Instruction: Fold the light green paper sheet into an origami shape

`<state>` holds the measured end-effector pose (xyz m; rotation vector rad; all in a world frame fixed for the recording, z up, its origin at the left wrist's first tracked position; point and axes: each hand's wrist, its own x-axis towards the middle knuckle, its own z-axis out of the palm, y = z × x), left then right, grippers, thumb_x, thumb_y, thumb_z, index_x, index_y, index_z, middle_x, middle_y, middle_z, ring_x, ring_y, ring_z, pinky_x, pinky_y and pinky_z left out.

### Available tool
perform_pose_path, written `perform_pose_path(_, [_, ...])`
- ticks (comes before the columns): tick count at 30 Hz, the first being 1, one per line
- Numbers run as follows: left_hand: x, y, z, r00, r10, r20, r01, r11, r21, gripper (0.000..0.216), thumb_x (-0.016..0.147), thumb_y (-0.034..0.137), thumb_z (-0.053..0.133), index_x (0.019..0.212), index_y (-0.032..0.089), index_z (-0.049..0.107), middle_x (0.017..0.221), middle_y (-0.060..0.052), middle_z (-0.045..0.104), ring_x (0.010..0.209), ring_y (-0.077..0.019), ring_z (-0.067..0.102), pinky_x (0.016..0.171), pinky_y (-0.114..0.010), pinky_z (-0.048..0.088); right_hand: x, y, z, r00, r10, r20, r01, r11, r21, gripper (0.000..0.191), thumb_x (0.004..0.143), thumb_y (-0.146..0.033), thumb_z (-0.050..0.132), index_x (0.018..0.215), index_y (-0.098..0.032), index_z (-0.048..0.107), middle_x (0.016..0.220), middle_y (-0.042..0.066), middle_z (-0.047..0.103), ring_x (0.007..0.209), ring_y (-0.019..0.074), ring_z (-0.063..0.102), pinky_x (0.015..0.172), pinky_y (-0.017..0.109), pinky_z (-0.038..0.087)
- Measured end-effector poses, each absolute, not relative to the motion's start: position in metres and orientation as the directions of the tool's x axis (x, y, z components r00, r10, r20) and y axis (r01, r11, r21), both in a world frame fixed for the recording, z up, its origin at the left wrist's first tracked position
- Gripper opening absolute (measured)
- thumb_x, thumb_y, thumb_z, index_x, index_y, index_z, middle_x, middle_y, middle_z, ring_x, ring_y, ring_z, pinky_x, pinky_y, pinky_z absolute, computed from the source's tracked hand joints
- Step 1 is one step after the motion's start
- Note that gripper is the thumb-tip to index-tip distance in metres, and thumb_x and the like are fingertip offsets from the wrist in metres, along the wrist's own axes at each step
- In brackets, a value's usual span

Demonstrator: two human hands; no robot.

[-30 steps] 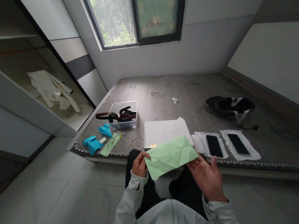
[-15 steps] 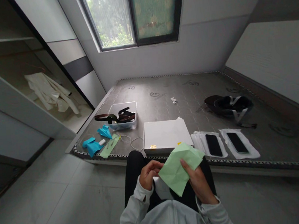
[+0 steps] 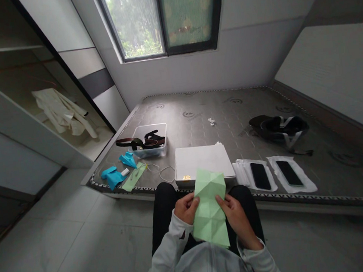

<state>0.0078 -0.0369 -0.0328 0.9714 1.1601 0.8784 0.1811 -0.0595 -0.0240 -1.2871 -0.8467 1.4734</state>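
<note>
A creased sheet of light green paper (image 3: 210, 208) is held upright over my lap, with fold lines running across it. My left hand (image 3: 186, 209) pinches its left edge between thumb and fingers. On the opposite edge, my right hand (image 3: 237, 216) grips with the thumb on the near face and the fingers mostly behind. The sheet's top overlaps the front of a white box (image 3: 203, 162) on the mattress edge.
Blue folded paper pieces (image 3: 113, 178), a green paper strip (image 3: 134, 177) and a white cable (image 3: 161, 171) lie left. Behind them stands a clear plastic bin (image 3: 152, 152) with belts (image 3: 152, 140). Two phones (image 3: 260, 176) on white wrapping and a dark cap (image 3: 278, 128) are right.
The green paper has turned from a slanted position to upright. My left hand has moved onto its left edge, and my right hand has shifted its hold to the right edge.
</note>
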Motion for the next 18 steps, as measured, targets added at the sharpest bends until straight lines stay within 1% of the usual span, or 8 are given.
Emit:
perform_pose_path(3, [0.009, -0.037, -0.032, 0.235, 0.91, -0.342, -0.105, 0.374, 0.922, 0.07, 0.062, 0.062, 0.069, 0.106, 0.008, 0.068, 0.059, -0.001, 0.067, 0.047, -0.0062, 0.053, 0.046, -0.013, 0.039, 0.182, -0.061, -0.025, -0.003, 0.95, -0.312, -0.261, -0.302, -0.917, 0.057, 0.072, -0.055, 0.071, 0.111, -0.014, 0.063, 0.094, 0.013, 0.073, 0.078, 0.0285, 0.07, 0.067, 0.038, 0.055])
perform_pose_path(5, [0.01, -0.036, -0.031, 0.231, 0.918, -0.324, -0.108, 0.355, 0.929, 0.066, 0.062, 0.062, 0.069, 0.1, 0.008, 0.07, 0.063, -0.002, 0.068, 0.052, -0.007, 0.055, 0.049, -0.014, 0.042, 0.183, -0.06, -0.025, -0.035, 0.946, -0.321, -0.233, -0.32, -0.918, 0.057, 0.072, -0.056, 0.07, 0.109, -0.014, 0.063, 0.092, 0.013, 0.073, 0.075, 0.0278, 0.069, 0.066, 0.038, 0.055])
perform_pose_path(8, [0.007, -0.034, -0.03, 0.079, 0.957, -0.278, -0.048, 0.282, 0.958, 0.06, 0.064, 0.063, 0.066, 0.086, 0.009, 0.074, 0.068, -0.003, 0.069, 0.057, -0.0073, 0.056, 0.051, -0.014, 0.043, 0.187, -0.058, -0.028, 0.02, 0.973, -0.229, -0.083, -0.226, -0.97, 0.057, 0.073, -0.056, 0.068, 0.111, -0.015, 0.061, 0.097, 0.013, 0.07, 0.081, 0.026, 0.067, 0.073, 0.039, 0.053])
perform_pose_path(11, [0.003, -0.033, -0.025, -0.195, 0.966, -0.168, 0.189, 0.205, 0.96, 0.052, 0.074, 0.06, 0.057, 0.083, 0.012, 0.073, 0.062, -0.002, 0.067, 0.054, -0.0063, 0.053, 0.05, -0.014, 0.04, 0.189, -0.057, -0.031, 0.184, 0.98, -0.073, 0.18, -0.107, -0.978, 0.06, 0.073, -0.054, 0.069, 0.116, -0.014, 0.058, 0.103, 0.014, 0.066, 0.083, 0.0228, 0.063, 0.078, 0.038, 0.051])
perform_pose_path(13, [0.004, -0.035, -0.019, -0.29, 0.957, 0.012, 0.448, 0.125, 0.885, 0.045, 0.08, 0.053, 0.053, 0.074, 0.013, 0.073, 0.056, -0.002, 0.063, 0.048, -0.0055, 0.05, 0.049, -0.014, 0.039, 0.186, -0.06, -0.029, 0.127, 0.991, -0.049, 0.226, -0.077, -0.971, 0.063, 0.074, -0.053, 0.068, 0.122, -0.015, 0.055, 0.11, 0.015, 0.064, 0.085, 0.0226, 0.062, 0.077, 0.037, 0.051])
perform_pose_path(15, [0.01, -0.04, -0.011, -0.195, 0.953, 0.233, 0.65, -0.052, 0.758, 0.039, 0.085, 0.043, 0.049, 0.071, 0.016, 0.072, 0.059, -0.003, 0.067, 0.051, -0.0061, 0.056, 0.052, -0.014, 0.043, 0.179, -0.065, -0.025, -0.059, 0.997, -0.049, 0.12, -0.042, -0.992, 0.071, 0.074, -0.054, 0.068, 0.131, -0.017, 0.049, 0.125, 0.017, 0.058, 0.1, 0.0255, 0.062, 0.08, 0.037, 0.052])
perform_pose_path(17, [0.021, -0.047, -0.004, 0.062, 0.909, 0.413, 0.679, -0.341, 0.65, 0.032, 0.089, 0.03, 0.043, 0.087, 0.02, 0.074, 0.085, -0.004, 0.075, 0.075, -0.0083, 0.069, 0.064, -0.012, 0.052, 0.171, -0.069, -0.02, -0.157, 0.987, -0.046, 0.005, -0.046, -0.999, 0.079, 0.072, -0.059, 0.068, 0.136, -0.018, 0.046, 0.133, 0.017, 0.054, 0.115, 0.0287, 0.057, 0.089, 0.039, 0.051])
perform_pose_path(18, [0.026, -0.05, -0.001, 0.173, 0.868, 0.465, 0.668, -0.451, 0.592, 0.03, 0.088, 0.028, 0.044, 0.098, 0.023, 0.072, 0.099, -0.003, 0.075, 0.084, -0.0091, 0.071, 0.068, -0.012, 0.054, 0.168, -0.071, -0.019, -0.122, 0.99, -0.068, -0.018, -0.071, -0.997, 0.078, 0.072, -0.062, 0.066, 0.134, -0.018, 0.049, 0.131, 0.016, 0.056, 0.118, 0.0295, 0.055, 0.094, 0.041, 0.049])
